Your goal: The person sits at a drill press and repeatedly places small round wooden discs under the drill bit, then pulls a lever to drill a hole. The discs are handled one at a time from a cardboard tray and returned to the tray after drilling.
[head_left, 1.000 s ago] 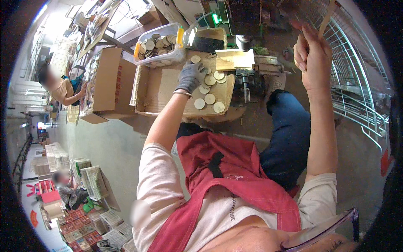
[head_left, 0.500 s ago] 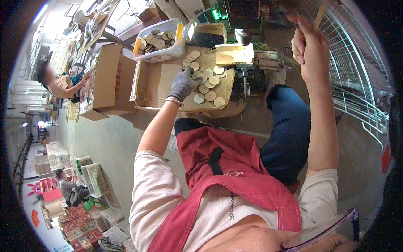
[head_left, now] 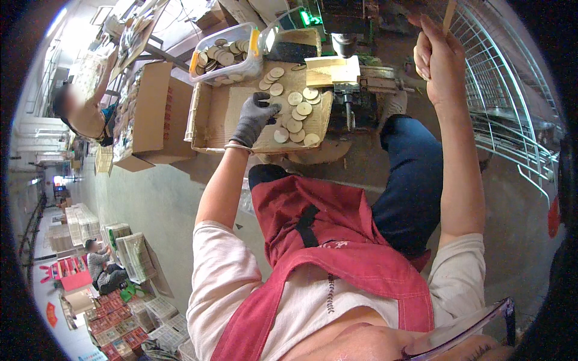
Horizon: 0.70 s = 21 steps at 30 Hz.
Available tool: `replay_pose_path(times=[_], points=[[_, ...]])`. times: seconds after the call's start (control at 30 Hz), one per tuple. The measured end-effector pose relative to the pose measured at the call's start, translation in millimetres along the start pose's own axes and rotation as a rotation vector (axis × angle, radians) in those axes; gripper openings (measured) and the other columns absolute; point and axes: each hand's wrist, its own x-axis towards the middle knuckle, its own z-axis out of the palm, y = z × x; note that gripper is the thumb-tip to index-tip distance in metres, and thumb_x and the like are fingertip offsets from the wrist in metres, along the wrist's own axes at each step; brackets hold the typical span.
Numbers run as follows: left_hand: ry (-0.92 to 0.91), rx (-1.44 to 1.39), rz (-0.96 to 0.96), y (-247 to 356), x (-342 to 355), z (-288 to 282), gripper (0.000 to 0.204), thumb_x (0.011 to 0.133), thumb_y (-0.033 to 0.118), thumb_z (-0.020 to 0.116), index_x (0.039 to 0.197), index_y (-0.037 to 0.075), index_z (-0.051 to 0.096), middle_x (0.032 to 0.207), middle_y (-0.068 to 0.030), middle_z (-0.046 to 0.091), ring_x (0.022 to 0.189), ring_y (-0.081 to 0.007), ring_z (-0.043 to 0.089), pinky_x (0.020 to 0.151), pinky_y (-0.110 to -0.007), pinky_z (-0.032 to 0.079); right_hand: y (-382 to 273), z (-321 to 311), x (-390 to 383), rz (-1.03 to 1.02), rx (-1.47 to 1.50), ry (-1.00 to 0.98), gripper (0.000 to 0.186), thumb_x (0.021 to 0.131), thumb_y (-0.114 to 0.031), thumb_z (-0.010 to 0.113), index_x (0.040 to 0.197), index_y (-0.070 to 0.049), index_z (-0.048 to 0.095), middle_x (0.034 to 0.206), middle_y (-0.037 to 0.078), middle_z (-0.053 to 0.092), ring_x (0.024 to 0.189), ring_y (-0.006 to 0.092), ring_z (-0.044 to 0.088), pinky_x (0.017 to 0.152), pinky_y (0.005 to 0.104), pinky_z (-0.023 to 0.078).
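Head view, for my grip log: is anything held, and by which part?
Right hand: seemingly the pale stick, by its lower end, though fingers hide the contact. Gloved left hand: nothing visibly held.

Right hand (head_left: 439, 65) at far right: grip unclear; rod (head_left: 449, 15) beside it cut off by far edge. Left hand (head_left: 256, 115): palm hidden. Discs (head_left: 225, 58) in tub (head_left: 254, 43): lower ones covered. Left co-worker (head_left: 91, 114): face blurred.

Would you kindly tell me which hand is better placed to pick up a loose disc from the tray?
Probably the left hand: it is over the tray, beside the loose discs, thumb and finger apart; the right hand is away from them, near a pale stick.
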Motion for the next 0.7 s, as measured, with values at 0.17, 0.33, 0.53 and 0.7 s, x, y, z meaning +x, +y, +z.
replay_pose_path(times=[0.17,0.33,0.53,0.7], points=[[-0.245,0.367,0.075,-4.2,8.6,30.3,0.056,0.077,0.029,0.079,0.119,-0.003,0.059,0.101,-0.015,0.068,0.083,-0.0225,0.069,0.073,-0.032,0.056,4.1,2.3,1.1,-0.022,-0.01,-0.004,0.034,0.097,-0.031,0.059,0.107,0.0,0.066,0.05,-0.007,0.031,0.037,0.0032,0.027,0.036,0.0222,0.017],[-0.107,0.84,0.287,13.0,-3.2,55.6,0.057,0.066,0.037,0.078,0.11,0.003,0.063,0.102,-0.0199,0.068,0.098,-0.0367,0.064,0.085,-0.042,0.05,5.4,-6.3,2.5,-0.021,-0.015,-0.001,0.033,0.097,-0.031,0.059,0.106,-0.001,0.067,0.05,-0.007,0.031,0.037,0.0029,0.026,0.036,0.022,0.017],[-0.108,0.802,0.394,18.5,-17.1,67.6,0.042,0.071,0.033,0.077,0.098,0.006,0.059,0.094,-0.0181,0.067,0.091,-0.0375,0.064,0.078,-0.043,0.05,6.8,-6.7,2.3,-0.024,-0.009,0.003,0.033,0.096,-0.032,0.06,0.105,-0.001,0.068,0.05,-0.007,0.032,0.037,0.0033,0.027,0.035,0.0218,0.018],[0.096,0.595,0.515,18.2,-18.2,14.5,0.043,0.074,0.026,0.078,0.106,0.004,0.061,0.094,-0.0153,0.069,0.085,-0.0273,0.067,0.073,-0.039,0.052,14.4,-21.4,8.4,0.035,0.053,-0.024,0.026,0.095,-0.031,0.06,0.083,-0.009,0.059,0.047,-0.004,0.036,0.033,0.007,0.03,0.032,0.0246,0.02]])
